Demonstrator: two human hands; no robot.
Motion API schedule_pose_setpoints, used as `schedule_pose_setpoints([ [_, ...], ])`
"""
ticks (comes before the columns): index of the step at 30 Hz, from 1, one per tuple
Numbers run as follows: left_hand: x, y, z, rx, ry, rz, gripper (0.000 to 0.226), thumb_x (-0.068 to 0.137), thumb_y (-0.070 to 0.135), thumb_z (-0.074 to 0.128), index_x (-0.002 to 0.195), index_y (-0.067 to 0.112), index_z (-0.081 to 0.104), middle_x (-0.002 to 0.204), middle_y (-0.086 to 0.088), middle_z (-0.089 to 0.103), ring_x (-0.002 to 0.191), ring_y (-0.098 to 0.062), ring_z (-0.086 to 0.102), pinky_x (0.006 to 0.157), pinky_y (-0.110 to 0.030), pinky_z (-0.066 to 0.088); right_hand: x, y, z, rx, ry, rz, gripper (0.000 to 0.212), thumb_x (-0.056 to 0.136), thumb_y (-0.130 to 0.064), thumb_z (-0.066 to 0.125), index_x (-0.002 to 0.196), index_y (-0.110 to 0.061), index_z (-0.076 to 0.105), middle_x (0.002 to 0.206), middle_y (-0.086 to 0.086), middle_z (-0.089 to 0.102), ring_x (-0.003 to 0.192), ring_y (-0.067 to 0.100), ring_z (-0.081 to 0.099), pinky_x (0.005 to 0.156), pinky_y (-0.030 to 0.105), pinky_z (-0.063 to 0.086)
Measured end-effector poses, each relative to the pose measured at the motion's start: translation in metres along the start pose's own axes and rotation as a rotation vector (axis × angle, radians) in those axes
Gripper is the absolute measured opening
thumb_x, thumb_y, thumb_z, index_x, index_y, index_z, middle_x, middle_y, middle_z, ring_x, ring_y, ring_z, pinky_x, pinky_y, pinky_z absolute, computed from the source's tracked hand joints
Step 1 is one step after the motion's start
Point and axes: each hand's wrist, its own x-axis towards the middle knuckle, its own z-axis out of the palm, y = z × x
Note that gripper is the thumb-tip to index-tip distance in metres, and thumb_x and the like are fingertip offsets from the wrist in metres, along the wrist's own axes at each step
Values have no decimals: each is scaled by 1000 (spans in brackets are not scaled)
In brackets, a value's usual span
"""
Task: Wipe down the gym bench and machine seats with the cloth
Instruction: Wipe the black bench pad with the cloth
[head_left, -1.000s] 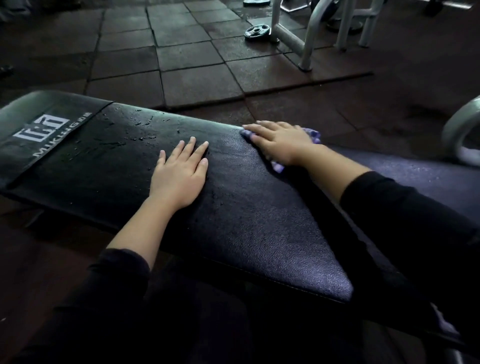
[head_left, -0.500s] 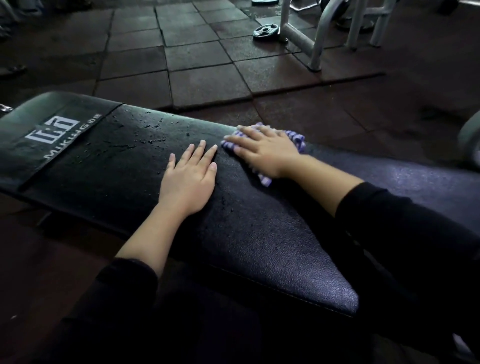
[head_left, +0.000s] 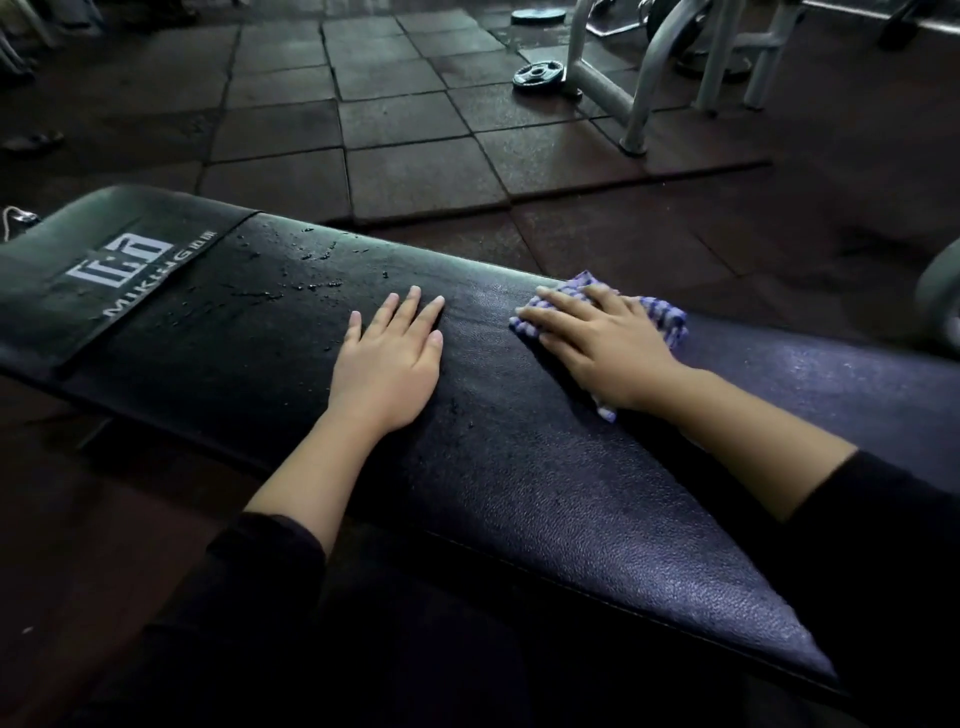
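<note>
A long black padded gym bench (head_left: 519, 493) runs across the view from left to right, with a white logo at its left end and water droplets on the pad near it. My left hand (head_left: 387, 358) lies flat on the bench top, fingers straight. A purple-and-white checked cloth (head_left: 660, 314) sits at the bench's far edge, and my right hand (head_left: 602, 343) presses it down with flat fingers. Most of the cloth is hidden under that hand.
Dark rubber floor tiles (head_left: 415, 171) spread beyond the bench. A white machine frame (head_left: 639, 88) stands at the back right, with a weight plate (head_left: 537, 75) on the floor beside it. A curved pale tube (head_left: 940, 306) shows at the right edge.
My right hand slid the cloth left along the far edge toward my left hand, then back to the right. My left hand stayed flat on the pad.
</note>
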Motion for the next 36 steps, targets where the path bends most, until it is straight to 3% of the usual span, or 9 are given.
schedule_pose_setpoints([
  [4, -1, -2, -2, -32, -10, 18, 51, 104, 39, 21, 154, 32, 13, 162, 9, 1, 149, -8, -3, 120, -41, -6, 18, -12, 1, 77, 33, -44, 41, 101, -48, 31, 141, -48, 35, 153, -21, 27, 140, 23, 23, 110, 39, 18],
  [10, -24, -30, -10, -58, 16, 65, 51, 103, 42, 28, 153, 33, 21, 161, 13, 10, 147, -3, 2, 121, -43, -2, 21, -51, 2, 195, 42, -167, 60, 87, -62, 13, 139, -48, 40, 147, -24, 38, 137, 20, 30, 107, 37, 21],
  [13, -40, -55, -15, -40, 36, 51, 51, 101, 49, 29, 151, 40, 23, 160, 16, 11, 147, -1, 3, 120, -45, -2, 23, -72, 5, 222, 23, -248, 59, 90, -60, 23, 144, -40, 37, 153, -16, 32, 140, 21, 29, 111, 36, 19],
  [16, -52, -77, -20, -31, 33, 30, 51, 99, 54, 29, 149, 45, 24, 160, 18, 11, 147, 0, 3, 120, -45, -2, 28, -87, 8, 156, -20, -245, 58, 95, -59, 30, 148, -36, 29, 159, -10, 16, 145, 18, 17, 117, 35, 10],
  [20, -62, -103, -24, -31, 39, 7, 47, 98, 57, 28, 145, 53, 23, 160, 18, 11, 147, -1, 2, 120, -47, -4, 28, -92, 9, 37, -83, -183, 56, 93, -67, 16, 147, -52, 14, 160, -14, 6, 148, 15, -5, 118, 44, -9],
  [23, -64, -116, -23, -30, 45, -2, 46, 99, 58, 27, 144, 57, 21, 160, 18, 10, 147, -1, 1, 119, -47, -6, 27, -93, 9, 15, -121, -142, 57, 86, -75, 7, 141, -62, 8, 160, -16, 0, 147, 18, -15, 116, 49, -13],
  [29, -61, -121, -17, -12, 110, 7, 45, 99, 52, 21, 144, 54, 25, 159, 17, 17, 148, -5, 8, 119, -47, 0, 31, -114, 7, 46, -175, -169, 46, 90, -72, 9, 136, -69, 3, 160, -19, -1, 148, 17, -4, 118, 44, -2],
  [33, -58, -128, -16, -55, 123, 40, 49, 97, 46, 19, 145, 48, 30, 158, 17, 21, 147, -6, 13, 119, -43, 3, 14, -162, 9, 19, -171, -335, 56, 80, -77, -4, 136, -69, 0, 160, -18, 1, 148, 20, -1, 118, 46, -1],
  [36, -55, -133, -16, -52, 127, 54, 43, 104, 39, 27, 146, 44, 31, 158, 17, 21, 147, -6, 14, 119, -41, 4, -13, -178, 14, 10, -132, -524, 63, 79, -74, -7, 139, -65, 11, 160, -14, 11, 148, 25, 8, 117, 49, 4],
])
